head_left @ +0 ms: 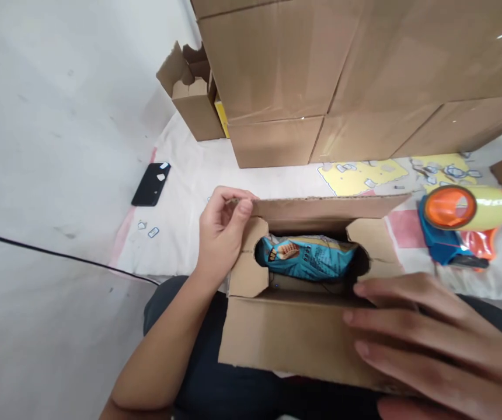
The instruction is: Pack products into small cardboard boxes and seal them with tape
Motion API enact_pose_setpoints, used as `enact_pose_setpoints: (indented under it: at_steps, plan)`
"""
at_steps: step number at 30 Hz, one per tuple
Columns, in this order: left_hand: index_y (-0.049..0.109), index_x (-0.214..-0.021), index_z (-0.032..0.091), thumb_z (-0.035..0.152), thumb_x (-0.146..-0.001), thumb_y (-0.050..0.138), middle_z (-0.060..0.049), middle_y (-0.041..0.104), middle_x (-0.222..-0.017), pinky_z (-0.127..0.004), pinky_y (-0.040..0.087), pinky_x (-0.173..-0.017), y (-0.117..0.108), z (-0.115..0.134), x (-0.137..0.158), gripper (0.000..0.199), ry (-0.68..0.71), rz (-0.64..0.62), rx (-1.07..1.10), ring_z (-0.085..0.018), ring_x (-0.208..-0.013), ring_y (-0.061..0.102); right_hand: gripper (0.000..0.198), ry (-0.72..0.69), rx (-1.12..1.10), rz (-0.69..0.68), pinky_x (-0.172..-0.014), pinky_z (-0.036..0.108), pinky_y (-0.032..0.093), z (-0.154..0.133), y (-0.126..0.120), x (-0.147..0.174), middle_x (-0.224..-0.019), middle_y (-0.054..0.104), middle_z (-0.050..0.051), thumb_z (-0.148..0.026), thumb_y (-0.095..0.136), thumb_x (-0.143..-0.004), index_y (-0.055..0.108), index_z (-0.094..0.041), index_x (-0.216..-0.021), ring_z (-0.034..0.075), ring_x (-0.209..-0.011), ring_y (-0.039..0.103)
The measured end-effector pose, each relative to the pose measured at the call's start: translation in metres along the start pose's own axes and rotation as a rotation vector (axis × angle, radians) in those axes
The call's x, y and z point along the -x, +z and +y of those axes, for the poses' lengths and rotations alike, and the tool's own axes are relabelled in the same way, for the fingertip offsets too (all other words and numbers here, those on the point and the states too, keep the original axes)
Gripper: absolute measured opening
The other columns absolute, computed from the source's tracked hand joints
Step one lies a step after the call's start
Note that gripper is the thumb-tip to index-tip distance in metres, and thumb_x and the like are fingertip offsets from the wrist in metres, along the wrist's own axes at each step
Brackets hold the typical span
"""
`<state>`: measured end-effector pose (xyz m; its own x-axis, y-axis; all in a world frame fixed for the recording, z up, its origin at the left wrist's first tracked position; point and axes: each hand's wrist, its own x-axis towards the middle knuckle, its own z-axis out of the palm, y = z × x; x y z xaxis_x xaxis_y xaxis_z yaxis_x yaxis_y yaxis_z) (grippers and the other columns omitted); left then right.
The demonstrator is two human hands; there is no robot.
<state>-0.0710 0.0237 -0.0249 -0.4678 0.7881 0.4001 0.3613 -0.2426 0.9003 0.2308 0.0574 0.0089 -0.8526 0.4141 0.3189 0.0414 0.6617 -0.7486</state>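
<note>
A small cardboard box (286,332) rests on my lap, its long near flap folded out toward me and its far flap standing up. The two short end flaps are folded inward. Through the gap between them shows a blue printed snack packet (310,256) lying inside. My left hand (225,227) pinches the far left corner of the box between thumb and fingers. My right hand (421,332) is spread over the near right side of the box, fingers apart, fingertips at the near flap; whether they press on it I cannot tell.
Large taped cardboard boxes (277,70) stand ahead. Beside them is a small open carton (194,99). A black phone (151,184) lies on the patterned sheet (181,216) at left. A blue tape dispenser with an orange-cored roll (456,221) sits at right. A black cable (58,254) crosses the left.
</note>
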Motion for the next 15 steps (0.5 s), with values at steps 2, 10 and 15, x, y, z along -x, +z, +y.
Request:
enact_pose_setpoints:
  at_steps: [2,10,15]
  plan:
    - [0.053,-0.081,0.023,0.038,-0.101,0.05,-0.003,0.063,-0.092,-0.033,0.05,-0.086,-0.003,0.004,0.0,0.026,0.05,-0.042,0.011,-0.017,-0.09,0.061,0.073,-0.086,0.195,-0.097,-0.094,0.056,0.059,0.006,-0.013,-0.002,-0.119,0.075,0.001,-0.038,0.083,-0.069,0.059,-0.045,-0.138,0.039,-0.125,0.06]
    - [0.064,-0.109,0.025,0.028,-0.09,0.059,-0.007,0.061,-0.117,-0.042,0.048,-0.102,-0.023,0.006,-0.012,0.02,-0.065,-0.625,-0.164,-0.024,-0.112,0.058,0.076,0.311,0.339,0.348,-0.109,0.062,0.048,0.026,-0.011,-0.013,-0.138,0.051,0.005,-0.049,0.075,-0.079,0.041,-0.051,-0.147,0.04,-0.127,0.052]
    - [0.062,-0.124,0.031,0.034,-0.097,0.047,-0.005,0.068,-0.123,-0.052,0.046,-0.107,-0.033,0.015,-0.005,0.031,0.208,-0.354,-0.162,-0.03,-0.125,0.058,0.07,0.485,0.113,0.279,-0.104,0.058,0.052,0.041,-0.006,-0.017,-0.14,0.052,0.006,-0.051,0.071,-0.083,0.041,-0.042,-0.146,0.035,-0.125,0.055]
